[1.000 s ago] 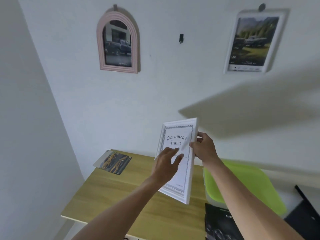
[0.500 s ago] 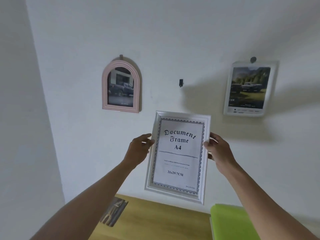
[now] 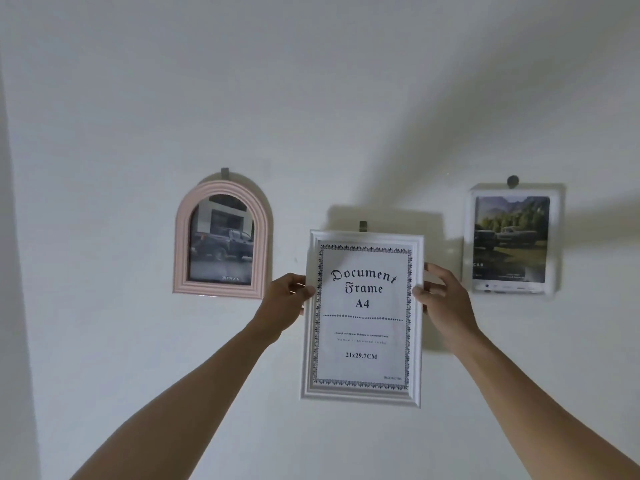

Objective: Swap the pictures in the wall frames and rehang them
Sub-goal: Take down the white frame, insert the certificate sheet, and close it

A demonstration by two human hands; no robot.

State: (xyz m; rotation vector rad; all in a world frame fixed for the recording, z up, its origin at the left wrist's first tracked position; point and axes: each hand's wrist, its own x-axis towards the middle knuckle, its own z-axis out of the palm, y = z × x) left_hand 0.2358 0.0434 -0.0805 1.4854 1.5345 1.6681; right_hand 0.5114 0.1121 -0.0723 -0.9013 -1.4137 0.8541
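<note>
Just under the wall hook, the white frame has risen, gripped by left hand and right hand; its insert reads "Document Frame A4, 21x29.7CM".

The document frame I hold is white, its insert black-bordered; the arched frame is pink; the wall white.

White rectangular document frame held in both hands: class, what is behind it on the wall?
Behind the white rectangular document frame only the top of a small dark wall hook shows above its upper edge, plus the frame's shadow on the wall. The hook's lower part and the frame's hanger are covered.
</note>
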